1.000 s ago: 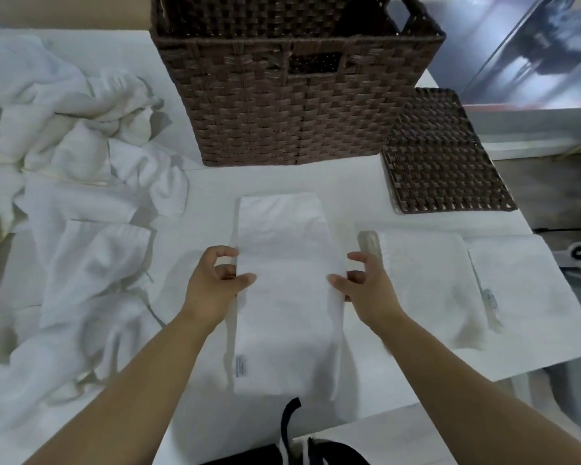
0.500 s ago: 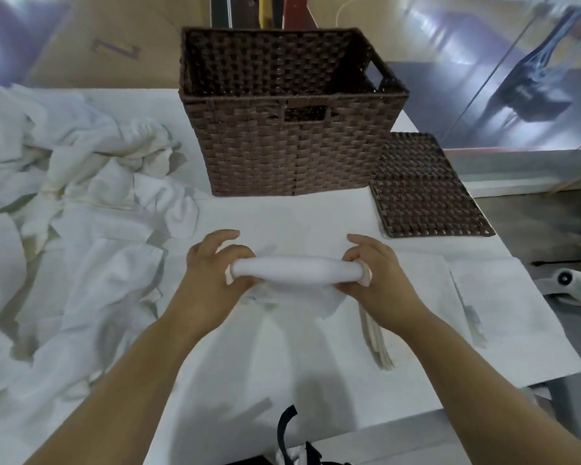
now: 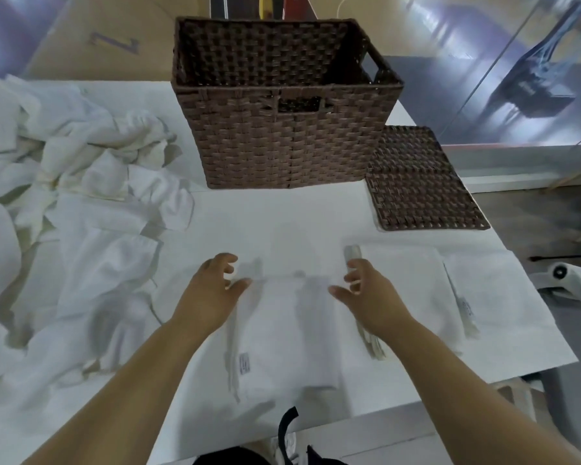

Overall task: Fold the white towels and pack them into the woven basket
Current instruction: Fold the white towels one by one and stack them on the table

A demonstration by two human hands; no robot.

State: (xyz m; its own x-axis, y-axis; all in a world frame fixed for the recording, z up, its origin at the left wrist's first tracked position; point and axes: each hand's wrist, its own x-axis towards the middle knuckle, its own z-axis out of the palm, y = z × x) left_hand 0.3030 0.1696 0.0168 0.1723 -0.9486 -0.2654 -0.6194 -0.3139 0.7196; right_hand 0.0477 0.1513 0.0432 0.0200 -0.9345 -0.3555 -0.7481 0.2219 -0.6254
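Basically mid-fold: folded towel [image 3: 282, 330] lies at the bench's near edge, left hand [image 3: 212, 293] and right hand [image 3: 366, 293] hovering loose-fingered gripping nothing, so next probably regrip and lift into the basket [image 3: 282, 146].

A white table [image 3: 299, 226] carried everything. Toward its far edge stood the woven basket [image 3: 282, 129], with a flat woven lid [image 3: 423, 182] lying just to its right. A heap of crumpled white towels [image 3: 64, 213] covered the left side. Near the front lay a folded towel [image 3: 282, 330], and two more folded towels [image 3: 416, 283] [image 3: 497, 297] lay side by side to its right
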